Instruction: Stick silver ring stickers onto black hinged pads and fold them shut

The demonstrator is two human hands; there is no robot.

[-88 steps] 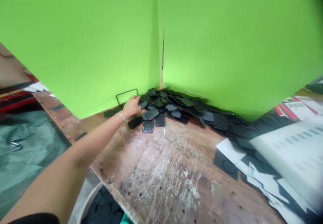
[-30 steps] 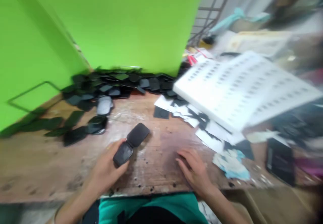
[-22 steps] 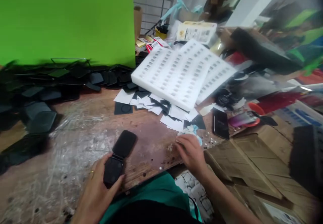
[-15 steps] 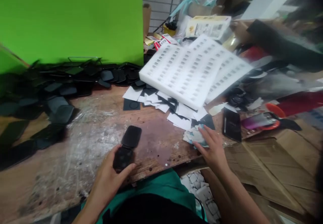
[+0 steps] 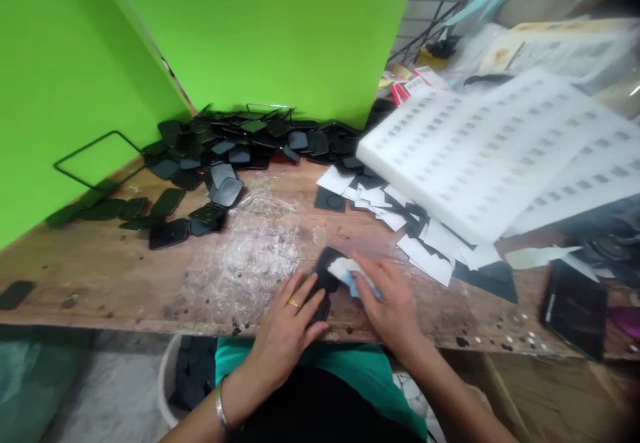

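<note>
My left hand (image 5: 293,320) lies over the lower half of a black hinged two-panel piece (image 5: 329,256), its thumb and fingers around the edges, holding it against the wooden table. The piece lies unfolded, and its lower panel is mostly hidden by that hand. Bunched in the fingers of my right hand (image 5: 390,296) is a white and light-blue cloth (image 5: 345,271), pressed on the upper panel's right side. A ring and a bracelet show on my left hand and wrist.
Many similar black pieces (image 5: 227,190) are heaped along the green wall (image 5: 280,36). White foam trays (image 5: 450,156) lie at the right over paper scraps (image 5: 425,260). Near the right edge is a black phone-like slab (image 5: 575,306). A bin (image 5: 167,370) of dark pieces stands below the wooden table (image 5: 115,270).
The view has swung left. My right hand has brought the cloth from the tabletop onto the black piece. My left hand has shifted from gripping the piece's end to lying over it.
</note>
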